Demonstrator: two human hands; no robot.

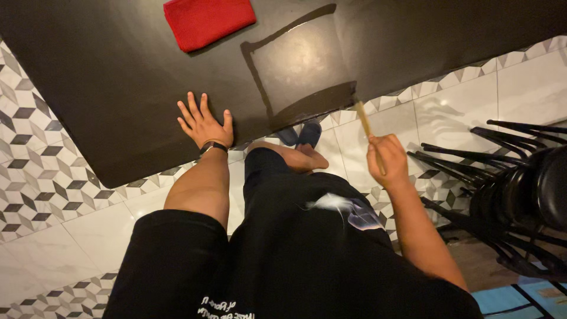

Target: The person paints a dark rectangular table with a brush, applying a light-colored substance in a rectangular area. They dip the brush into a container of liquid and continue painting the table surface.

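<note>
Head view, 1 frame. Item 1: dark table (118,77), 1 pc, tilted across the top; near edge runs from lower left up to the right, rounded corner at lower left, tiled floor (53,195) open beyond that edge. Item 2: left hand (204,124), flat on tabletop just inside the near edge, fingers spread wide, holding nothing; dark wristband at wrist. Item 3: right hand (387,158), off the table over the floor, fingers closed round a thin wooden handle (365,121). Handle's far end meets the table edge at a dark wet stripe (313,103); tool head not clear, blurred. Stripe frames a paler rectangle on 3 sides. Item 4: red cloth (207,20), 1 pc, folded, on tabletop, well apart from both hands. Item 5: black chairs (520,189), stacked at right, count unclear; floor betw. them & right arm narrow.
</note>
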